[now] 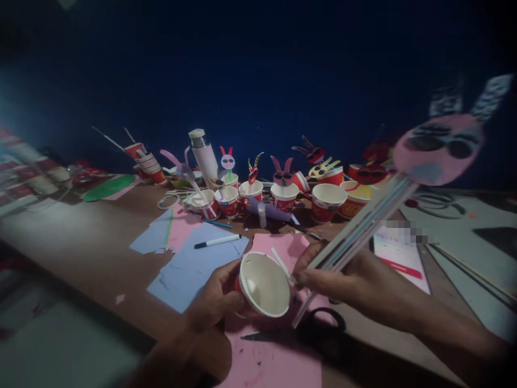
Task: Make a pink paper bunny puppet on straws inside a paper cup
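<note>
My left hand [216, 302] is wrapped round a paper cup [264, 285], tilted so that its white inside faces me. Beside it on the right, my right hand [331, 272] grips a long stick [355, 226], blurred by motion. A pink paper face [438, 151] with dark glasses and two patterned ears tops the stick. The stick's lower end is just right of the cup, outside it. A short white strip [280, 262] shows between the cup rim and my right fingertips. Below my hands, black-handled scissors [323, 326] lie on pink paper [274, 361].
Along the back of the brown table [100, 242] stand several cups with paper faces, an empty cup [328, 200] and a flask [204, 159]. Blue paper [189, 264] and a marker [217, 241] lie at left centre. A green oval [109, 187] is farther left, a phone-like panel [399, 258] right.
</note>
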Motion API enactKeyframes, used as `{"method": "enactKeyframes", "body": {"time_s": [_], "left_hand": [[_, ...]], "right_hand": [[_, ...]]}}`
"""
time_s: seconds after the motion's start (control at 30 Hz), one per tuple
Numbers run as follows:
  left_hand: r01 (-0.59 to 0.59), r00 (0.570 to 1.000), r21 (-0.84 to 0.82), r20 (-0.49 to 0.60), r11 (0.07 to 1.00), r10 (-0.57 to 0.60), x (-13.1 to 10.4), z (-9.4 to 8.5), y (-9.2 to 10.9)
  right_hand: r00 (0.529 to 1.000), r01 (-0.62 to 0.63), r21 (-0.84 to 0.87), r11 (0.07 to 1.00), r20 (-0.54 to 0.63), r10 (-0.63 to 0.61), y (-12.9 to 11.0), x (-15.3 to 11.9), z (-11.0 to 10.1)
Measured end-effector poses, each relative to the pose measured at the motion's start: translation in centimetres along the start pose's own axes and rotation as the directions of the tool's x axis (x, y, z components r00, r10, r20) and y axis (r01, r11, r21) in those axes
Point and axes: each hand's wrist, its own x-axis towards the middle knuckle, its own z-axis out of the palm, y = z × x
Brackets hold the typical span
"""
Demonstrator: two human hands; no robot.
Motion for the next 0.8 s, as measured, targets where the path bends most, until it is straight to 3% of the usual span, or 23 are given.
{"method": "enactKeyframes", "body": {"time_s": [0.13, 0.23, 0.43, 0.8], "left_hand": [[0.067, 0.989, -0.021, 0.132, 0.998, -0.064, 0.3, 0.8, 0.5], [0.054, 0.983, -0.007, 0.174, 0.998, -0.052, 0.5, 1.1, 0.5], [0.079, 0.985, 0.031, 0.149, 0.996, -0.082, 0.5, 1.5, 0.1], [0.096, 0.983, 0.074, 0.148, 0.993, -0.106, 0.5, 2.0, 1.0]], "right_hand": [[0.993, -0.037, 0.01, 0.999, 0.114, 0.035, 0.2, 0.0, 0.5], [0.984, -0.061, -0.059, 0.996, 0.164, 0.07, 0.7, -0.2, 0.7], [0.99, -0.036, -0.183, 0.983, 0.125, 0.059, 1.5, -0.4, 1.1], [0.999, 0.011, -0.17, 0.985, 0.052, -0.003, 2.2, -0.2, 1.8]]}}
